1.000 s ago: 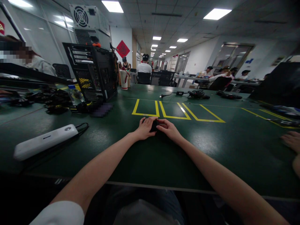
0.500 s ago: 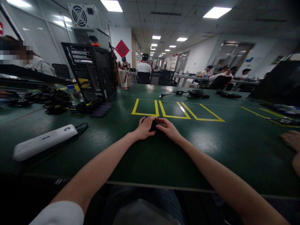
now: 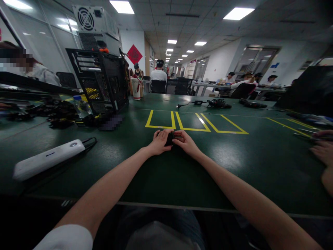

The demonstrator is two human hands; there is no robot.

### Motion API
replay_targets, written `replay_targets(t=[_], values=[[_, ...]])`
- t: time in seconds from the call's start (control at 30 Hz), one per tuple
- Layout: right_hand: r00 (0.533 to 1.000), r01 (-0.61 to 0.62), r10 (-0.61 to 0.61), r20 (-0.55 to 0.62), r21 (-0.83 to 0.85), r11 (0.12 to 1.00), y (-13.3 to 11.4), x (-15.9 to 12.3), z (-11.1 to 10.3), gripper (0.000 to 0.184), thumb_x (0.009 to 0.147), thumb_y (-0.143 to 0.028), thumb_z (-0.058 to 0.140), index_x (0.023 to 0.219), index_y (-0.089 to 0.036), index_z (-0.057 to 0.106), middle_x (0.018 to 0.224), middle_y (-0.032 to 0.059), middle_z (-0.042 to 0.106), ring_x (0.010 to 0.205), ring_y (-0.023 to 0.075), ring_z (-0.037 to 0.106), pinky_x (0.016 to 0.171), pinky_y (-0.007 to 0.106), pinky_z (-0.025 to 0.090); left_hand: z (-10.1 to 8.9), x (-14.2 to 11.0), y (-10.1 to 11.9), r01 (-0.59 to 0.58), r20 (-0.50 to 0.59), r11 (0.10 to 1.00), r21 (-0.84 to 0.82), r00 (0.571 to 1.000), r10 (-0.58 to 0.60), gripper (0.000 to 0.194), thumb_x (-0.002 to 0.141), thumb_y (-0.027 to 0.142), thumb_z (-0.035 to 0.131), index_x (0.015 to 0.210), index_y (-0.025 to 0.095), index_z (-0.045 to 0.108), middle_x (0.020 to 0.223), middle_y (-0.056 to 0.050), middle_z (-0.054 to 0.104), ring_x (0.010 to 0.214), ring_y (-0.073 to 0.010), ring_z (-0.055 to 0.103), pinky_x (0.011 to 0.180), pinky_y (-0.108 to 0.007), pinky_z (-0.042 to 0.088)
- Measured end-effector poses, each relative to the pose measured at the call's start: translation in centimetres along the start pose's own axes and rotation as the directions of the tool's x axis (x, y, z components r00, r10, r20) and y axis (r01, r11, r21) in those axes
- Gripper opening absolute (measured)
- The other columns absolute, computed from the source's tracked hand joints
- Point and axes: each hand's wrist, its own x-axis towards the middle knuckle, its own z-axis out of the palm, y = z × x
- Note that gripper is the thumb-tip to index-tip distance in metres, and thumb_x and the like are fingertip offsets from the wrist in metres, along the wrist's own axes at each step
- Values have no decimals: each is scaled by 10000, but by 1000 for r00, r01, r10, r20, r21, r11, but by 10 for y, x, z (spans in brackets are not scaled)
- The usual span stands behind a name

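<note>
Both my arms reach out over a dark green table [image 3: 166, 177]. My left hand [image 3: 160, 141] and my right hand [image 3: 186, 142] meet near the table's middle, fingers curled round a small black object [image 3: 170, 139] that rests on the surface between them. Most of that object is hidden by my fingers, so I cannot name it. Just beyond my hands lie yellow tape rectangles [image 3: 194, 122] marked on the tabletop.
A white power strip [image 3: 48, 159] with a black cord lies at the left. A black open computer case [image 3: 102, 81] stands at the back left beside a pile of black cables [image 3: 61, 113]. Another person's hand [image 3: 321, 151] rests at the right edge. A charger with cables [image 3: 214, 103] lies further back.
My hands have stayed together on the small black object. The view has tilted slightly, and the other person's hand at the right has moved up a little.
</note>
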Motion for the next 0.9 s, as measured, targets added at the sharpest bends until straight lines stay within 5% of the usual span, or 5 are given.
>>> replay_targets(t=[0.17,0.43,0.63,0.9], values=[[999,-19,17,50,35,999,-2,-2,-1,307,624,-210,624,897,-202,485,983,20,539,911,150,562,856,338,429,-2,0,1,-3,12,1000,-2,1000,3,604,662,273,532,1185,224,234,1173,-62,392,1116,-221,351,973,-404,145],[1000,4,-4,-25,-1,1000,-3,-2,2,225,648,-241,603,839,-197,491,897,3,548,794,132,589,774,319,468,-2,0,1,-5,9,1000,-4,1000,6,592,669,277,529,1182,218,240,1172,-65,390,1117,-221,349,973,-401,151],[999,-27,28,36,-21,999,-3,-1,-1,305,669,-232,582,955,-192,483,1002,48,543,910,162,561,834,351,439,-1,0,0,-6,3,1000,-3,1000,6,616,658,262,538,1190,223,230,1182,-65,387,1123,-219,344,971,-406,146],[996,59,-61,64,25,998,-1,-3,-1,275,637,-215,616,879,-213,484,996,12,526,914,148,556,838,331,439,1,0,-1,-2,-5,1000,-9,1000,2,606,658,276,537,1183,227,238,1171,-58,395,1112,-220,356,971,-403,148]])
